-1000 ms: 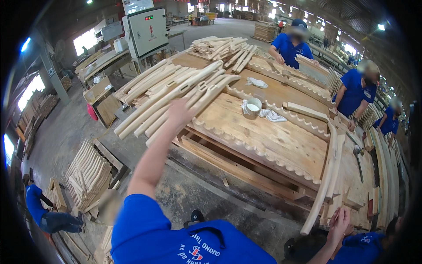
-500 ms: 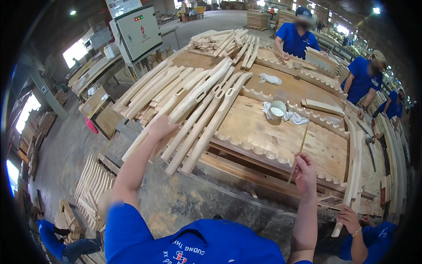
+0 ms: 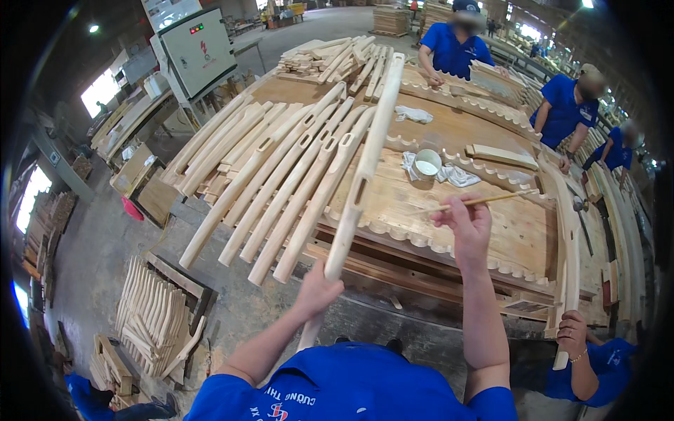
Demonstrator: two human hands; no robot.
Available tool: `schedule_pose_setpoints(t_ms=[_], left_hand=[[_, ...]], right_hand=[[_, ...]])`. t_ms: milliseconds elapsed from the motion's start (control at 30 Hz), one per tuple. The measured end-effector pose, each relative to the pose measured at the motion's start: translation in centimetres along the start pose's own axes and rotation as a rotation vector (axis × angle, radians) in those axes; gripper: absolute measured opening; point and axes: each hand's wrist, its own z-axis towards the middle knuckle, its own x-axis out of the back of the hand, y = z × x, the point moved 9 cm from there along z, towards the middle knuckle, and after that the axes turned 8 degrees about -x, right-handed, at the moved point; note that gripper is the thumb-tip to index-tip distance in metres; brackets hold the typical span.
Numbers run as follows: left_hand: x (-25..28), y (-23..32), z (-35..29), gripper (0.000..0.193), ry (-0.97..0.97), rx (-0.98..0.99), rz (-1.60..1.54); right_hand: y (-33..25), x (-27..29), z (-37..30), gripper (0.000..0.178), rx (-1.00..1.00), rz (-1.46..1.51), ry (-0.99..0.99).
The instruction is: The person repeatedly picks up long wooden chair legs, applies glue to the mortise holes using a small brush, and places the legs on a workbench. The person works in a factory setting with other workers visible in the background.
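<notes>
I'm seeing the left hand [image 3: 319, 288] now lifting one long wood piece [image 3: 369, 158], its grip wrapped round it, tip pointing at 12 o'clock. The pile [image 3: 293, 210] is lying toward 10. The right hand [image 3: 469, 228] is pinching a thin stick [image 3: 502, 198].

Smooth matt wooden post [image 3: 380, 126], crumpled cloth rag [image 3: 414, 114], dull concrete floor [image 3: 105, 217]

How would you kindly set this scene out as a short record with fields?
Left hand: grips a long slotted wooden piece near its lower end
Right hand: pinches a thin stick
Left of that piece: a row of similar pieces
Table: scalloped strips, cup with white contents, white cloths
Nearby people: co-workers in blue shirts
</notes>
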Motion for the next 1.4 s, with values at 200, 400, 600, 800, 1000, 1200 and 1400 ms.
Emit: schedule_pose_setpoints(t_ms=[200,400,600,800,1000,1200,1400], left_hand=[[-4.7,0.2,-1.8,0.05,0.006,-0.003,-0.01],[-6.8,0.0,-2.1,0.047,0.072,0.018,-0.006],[-8.0,0.4,-2.1,0.043,0.057,0.126,0.023],[-5.1,2.9,-1.6,0.056,0.194,0.034,0.179],[-1.7,8.3,0.4,0.072,0.147,-0.185,1.038],[-2.5,7.7,3.4,0.076,-0.078,-0.15,1.216],[-1.0,4.5,3.8,0.079,-0.075,-0.093,0.48]], right_hand=[[0.7,-3.2,1.4,0.006,0.037,-0.172,-0.157],[3.8,-6.2,2.4,0.008,0.07,-0.445,-0.277],[5.9,-7.8,3.1,0.008,0.379,-0.84,-0.402],[2.7,1.0,9.4,0.015,0.207,-0.457,-0.023],[3.1,9.2,12.2,0.028,0.017,-1.643,-0.023],[2.9,8.0,15.9,0.018,0.005,-2.177,-0.1],[3.2,2.4,17.1,0.016,0.27,-2.237,-0.144]])
